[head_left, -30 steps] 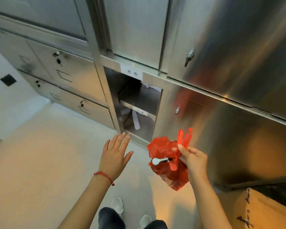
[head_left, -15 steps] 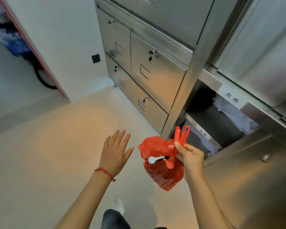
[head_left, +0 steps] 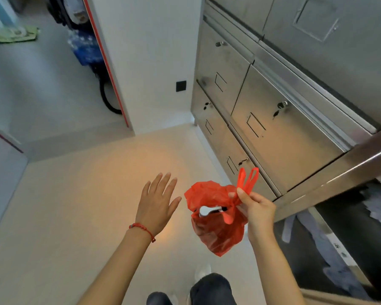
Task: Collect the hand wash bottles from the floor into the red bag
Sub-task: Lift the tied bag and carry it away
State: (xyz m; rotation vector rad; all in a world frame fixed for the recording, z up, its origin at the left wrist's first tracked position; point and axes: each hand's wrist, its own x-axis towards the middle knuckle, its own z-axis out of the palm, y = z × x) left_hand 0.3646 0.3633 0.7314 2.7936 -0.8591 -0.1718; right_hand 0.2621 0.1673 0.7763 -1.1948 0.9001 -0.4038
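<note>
The red bag (head_left: pixel 218 232) hangs in mid-air in front of me, its two handle loops sticking up. My right hand (head_left: pixel 256 208) pinches it at the handles. Through the bag's mouth a white pump head of a hand wash bottle (head_left: pixel 205 209) shows; the rest of the bottle is hidden by the red plastic. My left hand (head_left: pixel 157 201) hovers to the left of the bag, palm down, fingers spread, holding nothing. A red string bracelet is on that wrist. No bottle lies on the visible floor.
Stainless steel cabinets (head_left: pixel 273 119) with locked drawers line the right side. An open lower compartment (head_left: pixel 339 249) at far right holds grey cloths. A white wall (head_left: pixel 150 62) stands ahead, with a doorway (head_left: pixel 42 73) to its left. Pale floor (head_left: pixel 75 205) lies below.
The view has swung left, from the open compartment to the drawers, wall and doorway. Both hands keep the same pose, the right still holding the bag.
</note>
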